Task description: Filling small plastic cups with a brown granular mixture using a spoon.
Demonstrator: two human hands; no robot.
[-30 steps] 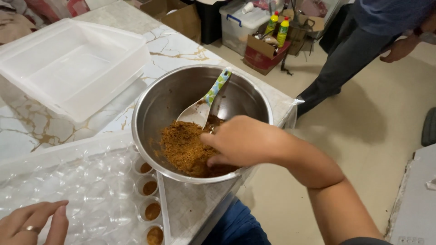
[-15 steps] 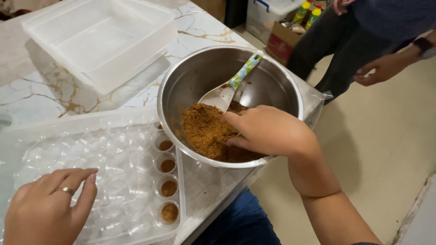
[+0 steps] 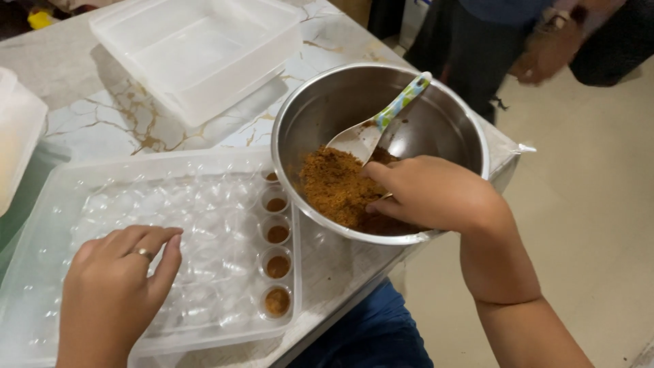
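Head view: a steel bowl at the table's edge holds a mound of brown crumbs and a spoon leaning on its wall. A clear tray of small cups lies just beside it; the five cups in the column nearest the bowl hold brown filling, the rest look empty. An empty clear box sits farther back.

The right hand is inside the bowl, fingers curled together at the crumbs; what they pinch is hidden. The left hand rests on the tray, fingers loosely together, ring showing.
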